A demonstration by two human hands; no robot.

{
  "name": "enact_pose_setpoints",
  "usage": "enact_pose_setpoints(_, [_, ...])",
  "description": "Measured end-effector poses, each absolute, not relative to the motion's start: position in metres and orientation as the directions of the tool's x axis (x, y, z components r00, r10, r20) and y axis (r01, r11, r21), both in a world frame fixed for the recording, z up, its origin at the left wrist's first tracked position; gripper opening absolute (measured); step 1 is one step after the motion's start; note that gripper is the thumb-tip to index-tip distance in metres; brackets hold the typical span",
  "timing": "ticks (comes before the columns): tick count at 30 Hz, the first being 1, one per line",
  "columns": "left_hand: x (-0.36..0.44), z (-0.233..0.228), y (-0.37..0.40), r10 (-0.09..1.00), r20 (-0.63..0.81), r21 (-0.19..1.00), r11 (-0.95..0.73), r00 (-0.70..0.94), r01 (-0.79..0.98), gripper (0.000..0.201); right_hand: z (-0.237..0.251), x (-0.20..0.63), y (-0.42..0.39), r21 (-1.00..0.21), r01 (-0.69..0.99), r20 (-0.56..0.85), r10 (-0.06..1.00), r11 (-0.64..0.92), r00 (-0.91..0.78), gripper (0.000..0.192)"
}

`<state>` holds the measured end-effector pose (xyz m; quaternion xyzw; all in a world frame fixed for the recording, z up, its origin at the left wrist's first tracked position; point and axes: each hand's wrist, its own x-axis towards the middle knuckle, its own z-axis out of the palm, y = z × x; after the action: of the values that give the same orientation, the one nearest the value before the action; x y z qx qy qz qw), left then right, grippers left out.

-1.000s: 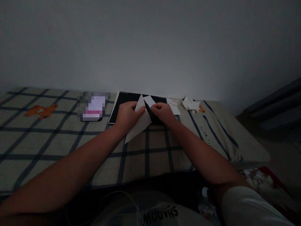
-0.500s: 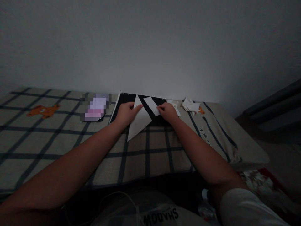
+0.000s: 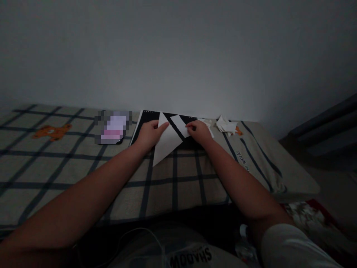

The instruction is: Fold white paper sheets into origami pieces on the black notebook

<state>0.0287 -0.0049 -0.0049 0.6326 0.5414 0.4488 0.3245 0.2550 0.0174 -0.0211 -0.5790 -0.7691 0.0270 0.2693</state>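
A white sheet of paper [image 3: 166, 143], folded into a long triangle, lies across a black pad [image 3: 143, 123] on a checked bedcover. My left hand [image 3: 149, 134] presses flat on the triangle's left side with the thumb stretched over it. My right hand [image 3: 198, 131] pinches the edge of a smaller white flap of paper [image 3: 180, 124] that points up and left over the pad. The room is dim.
A blurred-out flat object [image 3: 112, 126] lies left of the pad. Several small folded white paper pieces [image 3: 226, 125] sit to the right by the wall. The checked bedcover [image 3: 69, 163] has an orange bear print [image 3: 50, 131]; the bed's edge drops off at right.
The two paper parts have been spread flatter on the pad, and my hands have moved slightly apart and away from me. In the last half second almost nothing has shifted.
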Motion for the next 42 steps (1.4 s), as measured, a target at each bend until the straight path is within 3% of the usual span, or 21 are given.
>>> enact_pose_setpoints(4, [0.021, -0.002, 0.002, 0.966, 0.253, 0.893, -0.214, -0.048, 0.395, 0.039, -0.015, 0.255, 0.01, -0.248, 0.871, 0.366, 0.873, 0.425, -0.322, 0.032])
enact_pose_setpoints(7, [0.012, -0.004, 0.011, 0.95, 0.311, 0.846, -0.261, -0.032, 0.464, 0.04, -0.01, 0.254, 0.003, -0.131, 0.88, 0.256, 0.873, 0.457, -0.415, 0.033])
enact_pose_setpoints(10, [0.007, -0.008, 0.018, 0.925, 0.379, 0.746, -0.305, -0.001, 0.592, 0.057, -0.008, 0.252, -0.001, -0.08, 0.875, 0.216, 0.865, 0.477, -0.452, 0.032])
enact_pose_setpoints(12, [0.006, -0.01, 0.018, 0.887, 0.461, 0.605, -0.342, 0.034, 0.719, 0.073, -0.009, 0.252, 0.0, -0.075, 0.869, 0.208, 0.86, 0.489, -0.466, 0.031])
enact_pose_setpoints(13, [0.006, -0.009, 0.016, 0.865, 0.493, 0.517, -0.377, 0.093, 0.769, 0.075, -0.011, 0.252, 0.001, -0.08, 0.864, 0.206, 0.857, 0.497, -0.473, 0.032])
enact_pose_setpoints(15, [0.009, -0.007, 0.009, 0.808, 0.509, 0.34, -0.507, 0.298, 0.792, 0.058, -0.015, 0.253, 0.005, -0.108, 0.854, 0.214, 0.851, 0.509, -0.48, 0.031])
enact_pose_setpoints(18, [0.016, -0.003, -0.002, 0.734, 0.361, 0.198, -0.663, 0.575, 0.722, 0.042, -0.02, 0.255, 0.013, -0.187, 0.843, 0.258, 0.853, 0.504, -0.453, 0.026])
enact_pose_setpoints(23, [0.024, -0.008, -0.007, 0.742, 0.263, 0.131, -0.661, 0.617, 0.739, 0.039, -0.023, 0.254, 0.02, -0.293, 0.827, 0.302, 0.867, 0.479, -0.396, 0.017])
enact_pose_setpoints(28, [0.024, -0.007, -0.006, 0.745, 0.309, 0.07, -0.638, 0.592, 0.767, 0.036, -0.024, 0.25, 0.022, -0.28, 0.847, 0.297, 0.879, 0.453, -0.372, 0.018])
enact_pose_setpoints(34, [0.036, 0.002, -0.013, 0.544, 0.252, -0.045, -0.819, 0.8, 0.571, 0.034, -0.026, 0.249, 0.022, -0.285, 0.85, 0.298, 0.884, 0.443, -0.361, 0.019])
enact_pose_setpoints(42, [0.058, -0.006, -0.015, 0.536, 0.189, -0.158, -0.811, 0.823, 0.564, 0.035, -0.011, 0.273, 0.021, -0.422, 0.859, 0.346, 0.927, 0.291, -0.144, 0.018])
